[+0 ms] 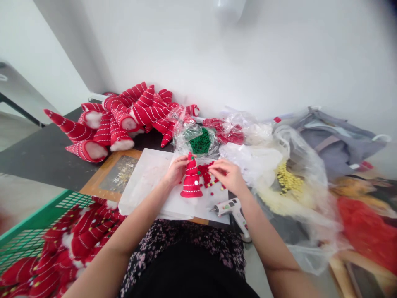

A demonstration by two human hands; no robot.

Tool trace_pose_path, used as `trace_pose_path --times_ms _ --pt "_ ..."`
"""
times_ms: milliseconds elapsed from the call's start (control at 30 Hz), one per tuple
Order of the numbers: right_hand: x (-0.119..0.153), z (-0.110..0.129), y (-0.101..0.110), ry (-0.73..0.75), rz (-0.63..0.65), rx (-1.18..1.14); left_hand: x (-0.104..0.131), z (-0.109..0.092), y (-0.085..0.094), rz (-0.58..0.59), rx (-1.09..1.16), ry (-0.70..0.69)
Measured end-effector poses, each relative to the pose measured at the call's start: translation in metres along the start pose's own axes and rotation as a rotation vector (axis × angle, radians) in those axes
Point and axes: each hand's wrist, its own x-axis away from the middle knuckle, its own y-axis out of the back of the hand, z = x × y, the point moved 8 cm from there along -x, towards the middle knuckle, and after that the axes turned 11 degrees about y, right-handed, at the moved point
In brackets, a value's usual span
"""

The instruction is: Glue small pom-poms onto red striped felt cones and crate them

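My left hand (176,170) grips a small stuffed red cone (191,184) near its tip. White stitched lines wind around this cone, and a white pom-pom and green pom-poms sit on it. My right hand (228,173) hovers to its right with thumb and fingers pinched together; whatever may be between the fingertips is too small to make out. Just behind and between the hands lies a heap of red pom-poms (205,174) on white paper (149,182), with some yellow and white ones scattered about. A white glue gun (228,207) rests below my right hand, nozzle pointing left.
Several stuffed red cones (139,109) are piled at the back left. A green basket (40,215) holds decorated cones at lower left. Plastic bags contain green pom-poms (200,141), red ones (228,131) and yellow ones (289,179). A grey bag (338,134) stands at right.
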Motion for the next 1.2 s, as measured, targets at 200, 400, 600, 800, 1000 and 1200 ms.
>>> trace_pose_path --times_ms 200,400,600,800,1000,1200 --pt "0.026 -0.096 0.047 -0.338 0.034 0.298 -0.002 0.002 0.001 0.003 -0.002 0.010" --pt "0.032 -0.103 0.014 -0.302 0.119 0.222 -0.002 0.001 -0.001 0.015 -0.005 0.027" --pt "0.023 -0.101 0.002 -0.269 0.114 0.172 -0.001 0.001 0.001 -0.004 -0.012 0.030" --pt "0.034 -0.089 0.033 -0.297 0.026 0.100 -0.002 0.003 -0.001 0.026 0.002 0.031" --pt "0.020 -0.024 0.004 -0.240 -0.001 -0.326 -0.002 0.004 -0.002 0.050 0.004 0.054" --pt "0.012 0.014 -0.035 -0.211 -0.015 -0.376 -0.002 0.004 0.000 0.054 0.081 0.080"
